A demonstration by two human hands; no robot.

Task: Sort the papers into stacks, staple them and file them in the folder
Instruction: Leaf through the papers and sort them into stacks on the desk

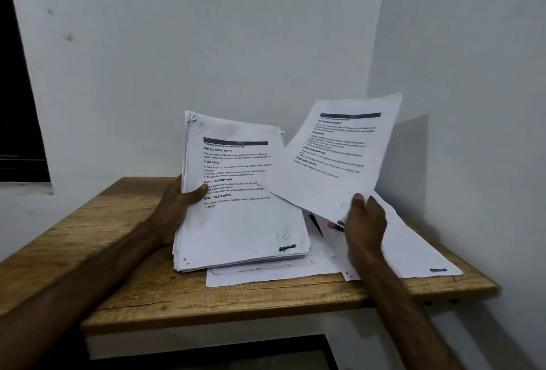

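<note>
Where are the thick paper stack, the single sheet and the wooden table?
thick paper stack [242, 227]: head view, blank lower part of top page.
single sheet [334, 145]: head view, printed middle.
wooden table [251, 298]: head view, bare front surface.

Papers mid-sort: one bundle propped up, one sheet out!
The thick stack of white printed papers [239, 221] leans tilted, lower edge down at the wooden surface [147, 289], left hand [177, 204] gripping its side. A single white printed sheet [331, 162] slants up in the right hand [365, 221], overlapping the stack's right edge. Loose white sheets [413, 251] lie flat underneath.
</note>
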